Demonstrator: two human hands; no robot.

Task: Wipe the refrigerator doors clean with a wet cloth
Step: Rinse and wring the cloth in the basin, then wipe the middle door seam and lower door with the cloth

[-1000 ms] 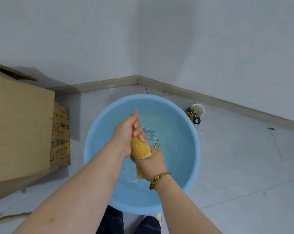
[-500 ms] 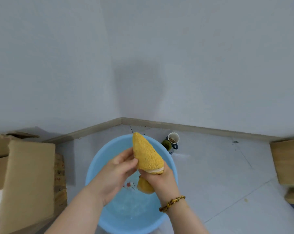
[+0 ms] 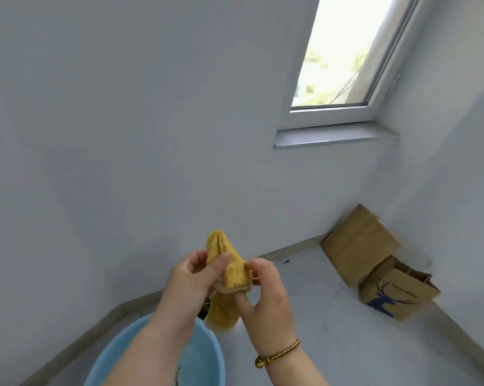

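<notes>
One blue basin sat on the floor, lower left. Left hand pinched the yellow cloth between thumb and fingers; right hand pinched its other side, near the basin's far rim. Cardboard box and paper bag stood right.

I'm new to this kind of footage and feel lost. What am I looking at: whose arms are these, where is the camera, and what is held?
No machine here: a person wears a camera on the head, looking forward and down, so the arms are their own. The left hand and the right hand, a bracelet at its wrist, both grip a yellow cloth near a blue basin on the floor. By the wall lie a cardboard box and a paper bag; a window is above.
</notes>
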